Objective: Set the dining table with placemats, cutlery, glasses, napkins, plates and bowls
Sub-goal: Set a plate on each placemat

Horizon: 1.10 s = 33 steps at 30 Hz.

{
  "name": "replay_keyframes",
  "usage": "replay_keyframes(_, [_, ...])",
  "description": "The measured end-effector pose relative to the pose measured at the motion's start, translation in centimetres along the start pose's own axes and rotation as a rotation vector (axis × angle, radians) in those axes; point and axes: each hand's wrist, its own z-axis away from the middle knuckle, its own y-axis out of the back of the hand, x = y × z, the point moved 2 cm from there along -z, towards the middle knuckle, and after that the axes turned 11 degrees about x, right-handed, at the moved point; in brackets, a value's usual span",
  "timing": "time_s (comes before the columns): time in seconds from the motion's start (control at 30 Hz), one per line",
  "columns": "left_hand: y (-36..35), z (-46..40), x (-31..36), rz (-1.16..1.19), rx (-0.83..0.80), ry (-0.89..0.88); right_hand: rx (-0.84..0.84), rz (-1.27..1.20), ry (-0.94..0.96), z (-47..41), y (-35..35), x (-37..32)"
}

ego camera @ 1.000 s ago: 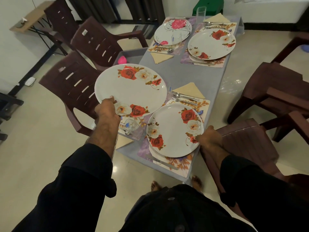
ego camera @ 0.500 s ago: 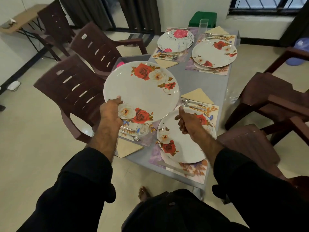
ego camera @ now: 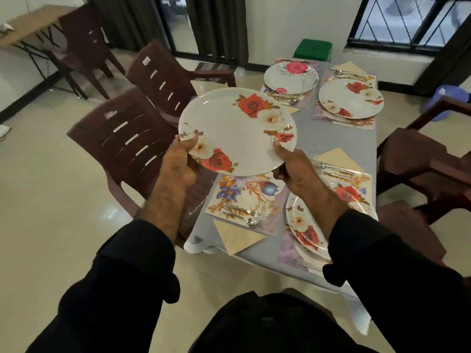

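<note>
Head view, both hands (ego camera: 178, 164) (ego camera: 297, 169) gripping rose plate (ego camera: 237, 131)

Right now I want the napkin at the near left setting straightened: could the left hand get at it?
Probably not yet. The left hand grips the rose plate, shared with the right hand. The folded napkin itself lies uncovered at the table's near edge, close below the left hand.

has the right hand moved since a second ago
Yes. The right hand left the near-right plate lying on the table and went up and left to grip the raised plate.
</note>
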Motion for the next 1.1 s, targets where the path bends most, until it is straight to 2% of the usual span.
replay_keyframes(0.2, [0.0,-5.2,0.0,-0.077,-0.016,-0.019,0.062,0.105,-0.064,-4.5,-0.5,0.3])
replay_keyframes(0.3, [0.5,-7.4,-0.4,-0.168,0.040,-0.022,0.114,0.175,-0.046,-8.3,0.1,1.0])
replay_keyframes(0.47, [0.8,-10.7,-1.6,-0.237,0.137,0.017,0.082,0.265,-0.095,-11.4,-0.2,2.4])
replay_keyframes(0.63, [0.5,-13.8,-5.4,-0.302,0.180,0.181,0.166,0.371,-0.246,-12.6,1.6,4.6])
replay_keyframes(0.77, [0.9,-17.1,-9.1,-0.428,0.221,0.321,0.267,0.475,-0.294,-13.8,3.9,6.7])
replay_keyframes(0.83, [0.9,-18.7,-10.9,-0.556,0.194,0.335,0.309,0.499,-0.329,-13.9,4.9,7.9])
replay_keyframes(0.97, [0.7,-20.1,-13.1,-0.697,0.042,0.308,0.385,0.477,-0.386,-13.5,5.6,9.2])
replay_keyframes(1.1, [1.2,-21.7,-14.9,-0.765,0.035,0.357,0.436,0.503,-0.419,-13.7,6.2,11.1])
